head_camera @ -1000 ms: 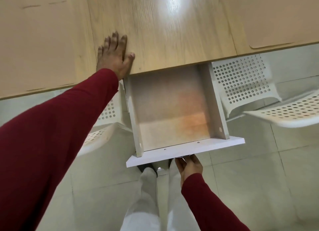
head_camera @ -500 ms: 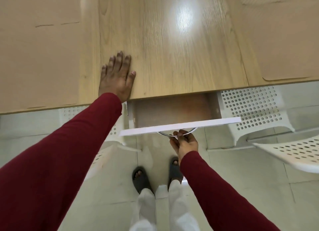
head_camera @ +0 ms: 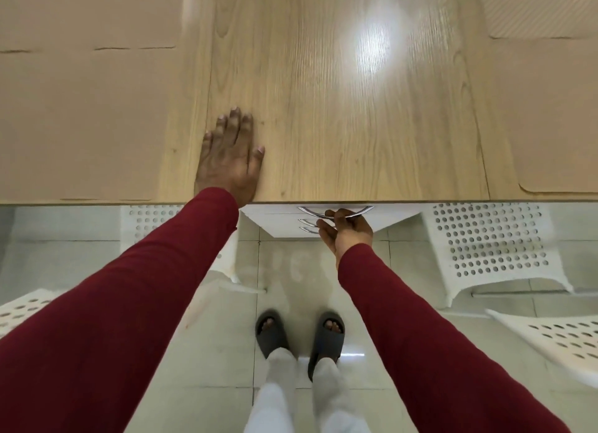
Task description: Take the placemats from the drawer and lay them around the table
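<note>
table [head_camera: 356, 125]: light wood-grain laminate, smooth w/ a bright glare spot, straight front edge
placemats: tan, flat, matte, rounded corners, already lying on the tabletop; big one at left [head_camera: 81, 118], one at right front [head_camera: 556, 115], a ribbed-looking one at far right top [head_camera: 543, 5]
drawer [head_camera: 281, 220]: white flat front, pushed in under the table edge, only a sliver of the front shows; can't see inside
handles: curved chrome bars stacked on the white unit, top one [head_camera: 310, 212] thin n shiny, two more below it
left hand [head_camera: 230, 156]: flat, palm down on the wood near the table edge, fingers spread a bit, gripping nothing, just beside the left mat
right hand [head_camera: 348, 230]: below the table edge, fingers hooked round the top chrome handle
sleeves: dark red, smooth fabric, both arms
chairs: white plastic, perforated w/ round holes, one each side, right one [head_camera: 492, 241] clearest
floor [head_camera: 420, 303]: pale glossy tiles, thin grout lines
feet: dark grey chunky slides [head_camera: 268, 335], open toe, white trousers above
</note>
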